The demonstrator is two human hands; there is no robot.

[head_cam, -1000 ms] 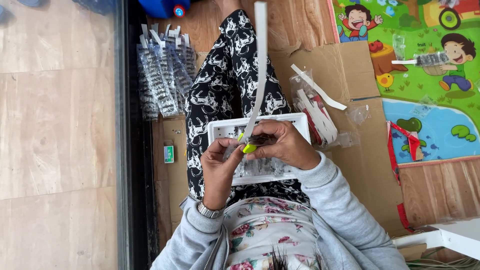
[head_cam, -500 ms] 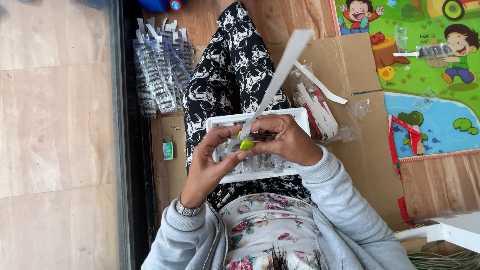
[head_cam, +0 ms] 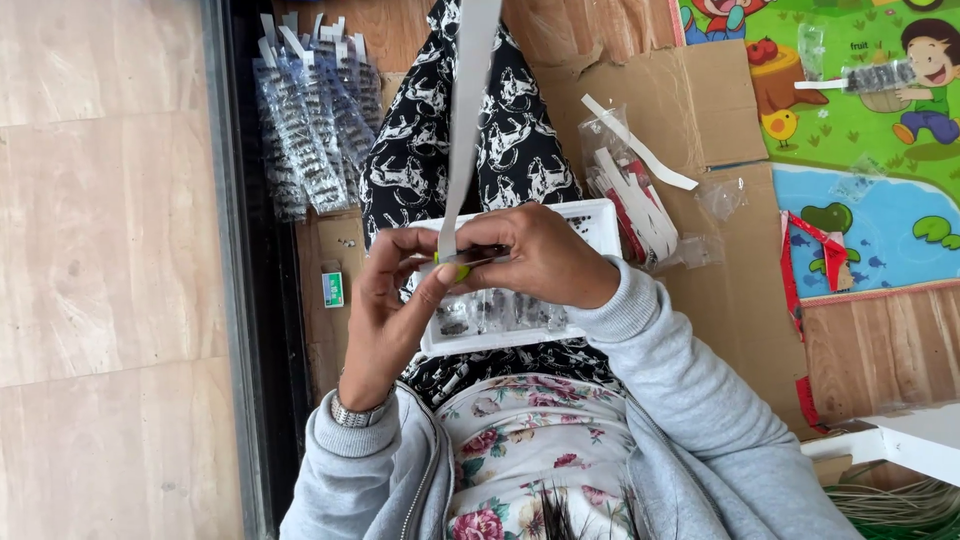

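Observation:
My left hand (head_cam: 388, 305), with a watch at the wrist, pinches the lower end of a long white strip (head_cam: 466, 110) that rises almost straight up past my knees. My right hand (head_cam: 548, 258) closes on a small dark packet (head_cam: 482, 254) pressed against the strip's end, where a yellow-green bit (head_cam: 455, 268) shows. Both hands meet just above a white tray (head_cam: 598, 222) on my lap. The tray holds several small dark pieces (head_cam: 495, 312).
A heap of filled clear packets (head_cam: 310, 130) lies on cardboard (head_cam: 720, 110) by my left knee. Loose white strips and clear bags (head_cam: 640, 195) lie to the right. A small green-white box (head_cam: 333, 288), a colourful play mat (head_cam: 860, 150) and a white ledge (head_cam: 900, 445) surround me.
The white strip has swung from leaning right to nearly upright. Both hands stayed together over the tray, still gripping the strip's end.

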